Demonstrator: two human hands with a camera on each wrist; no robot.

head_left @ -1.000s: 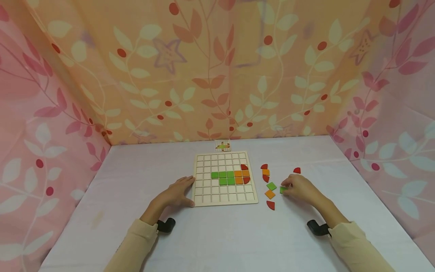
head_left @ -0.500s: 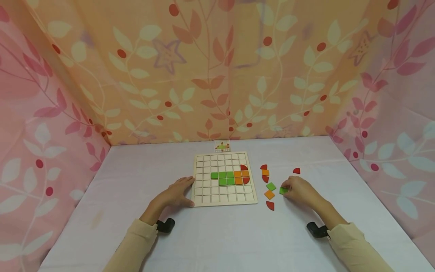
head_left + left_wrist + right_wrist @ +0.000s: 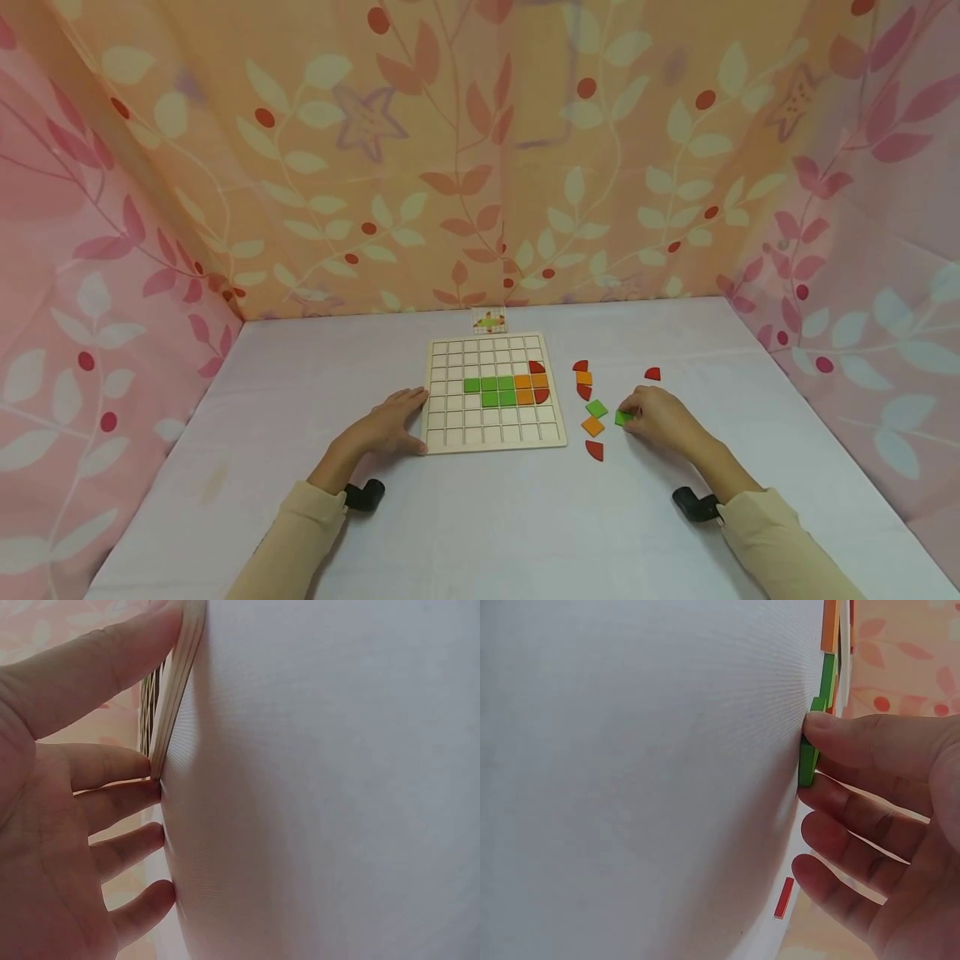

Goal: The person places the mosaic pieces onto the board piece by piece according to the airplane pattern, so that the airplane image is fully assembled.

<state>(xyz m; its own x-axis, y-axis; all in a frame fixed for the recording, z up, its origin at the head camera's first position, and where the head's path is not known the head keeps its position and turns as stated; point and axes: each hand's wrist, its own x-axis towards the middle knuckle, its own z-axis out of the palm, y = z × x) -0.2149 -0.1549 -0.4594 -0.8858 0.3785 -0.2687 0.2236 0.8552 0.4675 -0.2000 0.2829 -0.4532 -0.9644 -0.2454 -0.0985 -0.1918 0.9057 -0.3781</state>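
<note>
My left hand (image 3: 386,425) rests at the left side of a pale wooden grid board (image 3: 453,421). In the left wrist view its thumb (image 3: 112,664) touches the board's edge, and the fingers are spread out on the white cloth. Green and orange square tiles and red quarter-round tiles fill part of the grid. To the right of the board, my right hand (image 3: 663,414) pinches a green square tile (image 3: 622,417) between thumb and fingers, low at the cloth. The right wrist view shows the thumb (image 3: 847,733) over this tile's near face.
Loose tiles lie between board and right hand: a green square (image 3: 596,408), an orange square (image 3: 592,427), a red quarter-round (image 3: 595,451), and an orange square (image 3: 584,378) between two red pieces. Another red piece (image 3: 653,374) lies beyond the right hand. A small pattern card (image 3: 489,320) lies behind the board.
The green tile at my right fingertips has turned slightly and shows more of its face than one second ago. My left hand stays at the board, and the tiles on it look the same.
</note>
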